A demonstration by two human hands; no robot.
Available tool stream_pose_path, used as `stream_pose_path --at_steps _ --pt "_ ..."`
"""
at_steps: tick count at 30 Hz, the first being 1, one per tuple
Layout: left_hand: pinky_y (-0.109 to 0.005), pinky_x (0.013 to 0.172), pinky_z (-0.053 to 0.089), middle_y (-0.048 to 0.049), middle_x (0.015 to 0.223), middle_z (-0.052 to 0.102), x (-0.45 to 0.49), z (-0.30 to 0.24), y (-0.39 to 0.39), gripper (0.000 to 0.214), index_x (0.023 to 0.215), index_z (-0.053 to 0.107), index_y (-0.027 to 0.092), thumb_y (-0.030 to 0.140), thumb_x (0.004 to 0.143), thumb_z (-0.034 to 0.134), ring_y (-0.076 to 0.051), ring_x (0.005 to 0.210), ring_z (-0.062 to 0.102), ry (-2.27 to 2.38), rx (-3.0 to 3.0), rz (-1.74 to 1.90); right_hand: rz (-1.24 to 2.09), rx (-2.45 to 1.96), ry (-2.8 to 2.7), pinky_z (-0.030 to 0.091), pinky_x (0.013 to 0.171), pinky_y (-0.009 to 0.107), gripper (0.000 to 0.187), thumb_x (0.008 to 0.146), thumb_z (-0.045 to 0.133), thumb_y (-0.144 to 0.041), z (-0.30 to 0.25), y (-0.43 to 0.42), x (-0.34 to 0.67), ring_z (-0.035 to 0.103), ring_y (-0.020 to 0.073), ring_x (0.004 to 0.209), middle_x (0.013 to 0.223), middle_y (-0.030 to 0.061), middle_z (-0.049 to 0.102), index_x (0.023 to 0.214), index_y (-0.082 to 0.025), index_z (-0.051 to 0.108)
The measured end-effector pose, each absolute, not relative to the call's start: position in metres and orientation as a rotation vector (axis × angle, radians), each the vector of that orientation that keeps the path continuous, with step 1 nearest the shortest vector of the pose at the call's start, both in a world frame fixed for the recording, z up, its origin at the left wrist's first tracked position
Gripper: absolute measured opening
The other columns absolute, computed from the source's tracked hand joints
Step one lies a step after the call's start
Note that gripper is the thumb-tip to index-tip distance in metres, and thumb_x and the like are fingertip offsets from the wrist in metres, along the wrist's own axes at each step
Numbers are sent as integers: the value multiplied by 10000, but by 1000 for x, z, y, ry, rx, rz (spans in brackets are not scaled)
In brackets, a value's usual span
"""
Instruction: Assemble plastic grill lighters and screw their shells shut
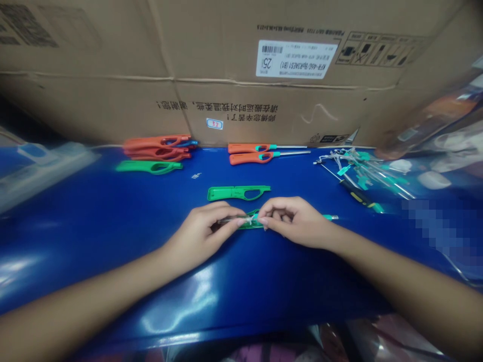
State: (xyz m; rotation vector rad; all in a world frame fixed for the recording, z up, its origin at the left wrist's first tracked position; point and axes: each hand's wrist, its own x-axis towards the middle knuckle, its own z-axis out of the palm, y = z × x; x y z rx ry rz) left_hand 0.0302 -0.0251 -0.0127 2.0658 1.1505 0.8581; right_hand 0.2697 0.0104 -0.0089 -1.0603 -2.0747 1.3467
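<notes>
Both my hands are at a partly assembled utility lighter in a green half shell [252, 225] on the blue table. My left hand [206, 226] pinches its left part, where a dark, narrow piece and a bit of white show at the fingertips. My right hand [298, 221] has thumb and forefinger pressed together at a teal inner part [255, 217] and covers the middle. A teal and metal end [332, 217] sticks out past my right wrist. Just beyond lies another green half shell [231, 193], its hollow side up.
Two orange lighters [251, 158] with metal tubes lie at the back. Stacked orange shells [158, 148] and a green shell [151, 167] are left of them. To the right are a pile of teal-and-wire parts [364, 168] and a screwdriver [356, 193]. A cardboard box [211, 60] walls the rear.
</notes>
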Motion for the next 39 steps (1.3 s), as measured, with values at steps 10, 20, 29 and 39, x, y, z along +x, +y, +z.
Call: stream_pose_path --at_steps 10,20,29,39 --pt "-247 751 521 -43 1001 761 31 -14 -26 207 1052 765 210 324 981 608 -159 868 699 1147 2046 859 1318 -1038 -2060 270 444 200 149 907 632 -295 -10 9 268 371 60 477 602 -45 556 866 -162 684" --pt "-254 724 523 -48 960 770 33 -13 -25 207 1018 777 199 323 969 620 -162 821 698 1156 2008 888 1321 -1026 -2066 285 445 200 156 907 634 -304 -10 9 268 405 63 493 648 -18 624 868 -162 684" --pt "-246 703 503 -41 953 765 34 -14 -25 201 1028 779 191 303 967 624 -150 816 692 1157 1979 882 1286 -1055 -2079 288 470 213 162 916 639 -309 -11 7 266 407 68 507 626 -32 594 845 -171 684" --pt "-237 697 490 -35 956 759 33 -15 -25 204 1031 782 201 315 970 624 -145 819 682 1159 1973 855 1302 -1059 -2070 316 483 210 166 919 635 -312 -12 8 266 442 72 528 676 -12 640 870 -164 693"
